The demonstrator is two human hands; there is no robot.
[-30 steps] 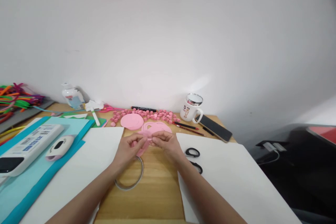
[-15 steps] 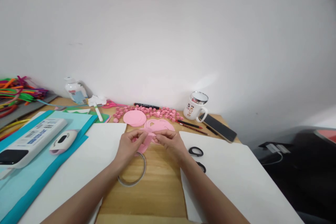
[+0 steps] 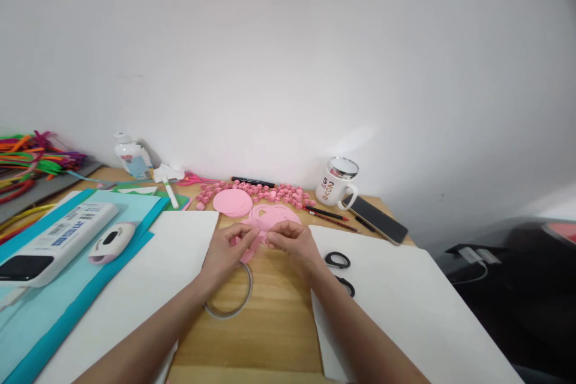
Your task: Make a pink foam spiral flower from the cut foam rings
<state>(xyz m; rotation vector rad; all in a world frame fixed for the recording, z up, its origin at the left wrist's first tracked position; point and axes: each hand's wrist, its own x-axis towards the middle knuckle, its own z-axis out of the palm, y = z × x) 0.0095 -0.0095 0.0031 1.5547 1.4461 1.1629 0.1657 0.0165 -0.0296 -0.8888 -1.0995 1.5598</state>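
My left hand (image 3: 227,250) and my right hand (image 3: 293,246) meet over the middle of the wooden table, fingertips almost touching. Both are closed in a pinch on a small piece of pink paper (image 3: 262,233), mostly hidden by the fingers. Pink paper scraps with cut-out holes (image 3: 285,214) lie just behind the hands. Beyond my left hand is a stack of pink paper circles (image 3: 233,200). A thin ring, like a nearly used tape roll (image 3: 228,315), lies partly under my left wrist.
Many small pink rolled pieces (image 3: 288,193) line the wall side. At right stand a white mug (image 3: 333,189), pencils (image 3: 326,212), a phone (image 3: 380,221) and black-handled scissors (image 3: 337,260). At left are a white bottle (image 3: 134,157), a long white device (image 3: 67,240) and blue sheets (image 3: 40,318).
My fingertips have drawn slightly closer together over the pink paper, and the left hand has shifted a little to the right. The other things have stayed in place.
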